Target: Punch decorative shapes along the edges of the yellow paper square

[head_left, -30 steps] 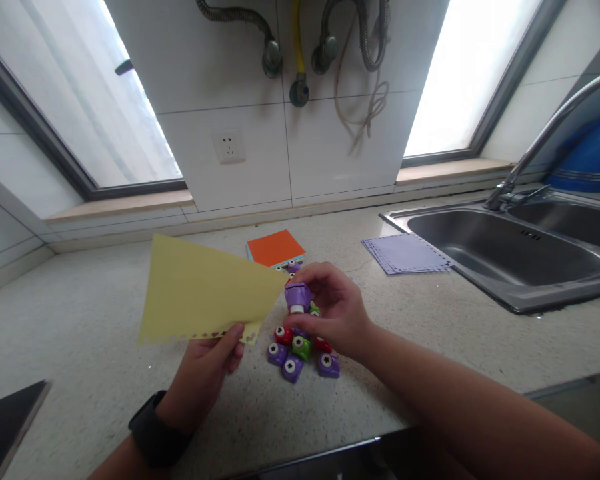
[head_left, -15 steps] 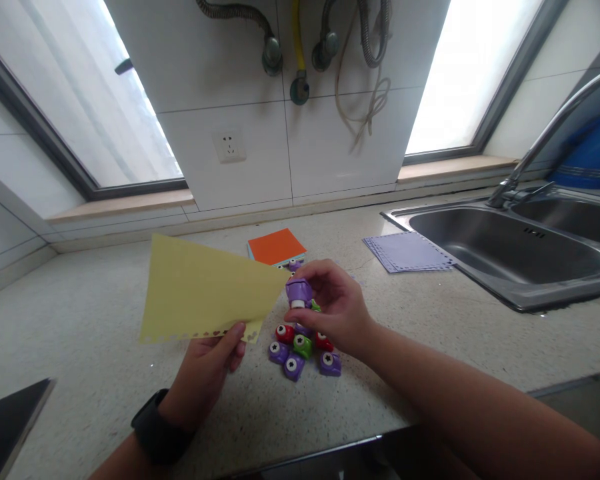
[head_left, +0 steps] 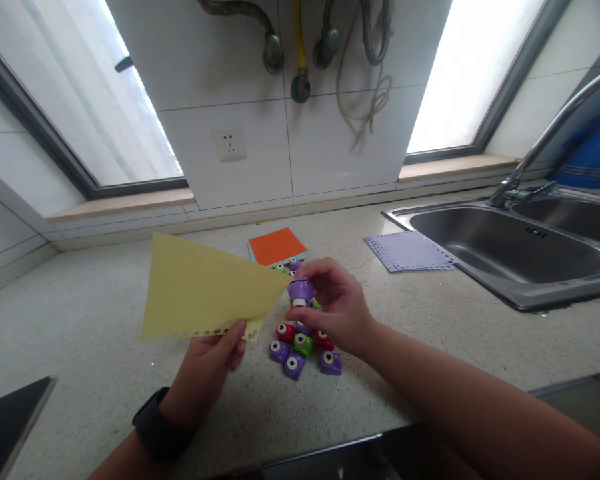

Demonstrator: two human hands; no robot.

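Note:
My left hand pinches the lower edge of a yellow sheet of paper, which is held up above the counter. A row of small cut-out shapes runs along that lower edge. My right hand grips a purple craft punch between thumb and fingers, at the sheet's right corner. Whether the corner sits in the punch's slot I cannot tell. Below my right hand lie several more punches, among them a green punch, a red punch and a purple punch.
A stack of coloured paper topped by an orange sheet lies at the back. Lilac sheets with punched edges rest beside the steel sink. A dark flat object lies at the left front of the speckled counter.
Almost nothing differs. The view has shifted very slightly, and both hands keep their hold on the yellow paper and the purple punch.

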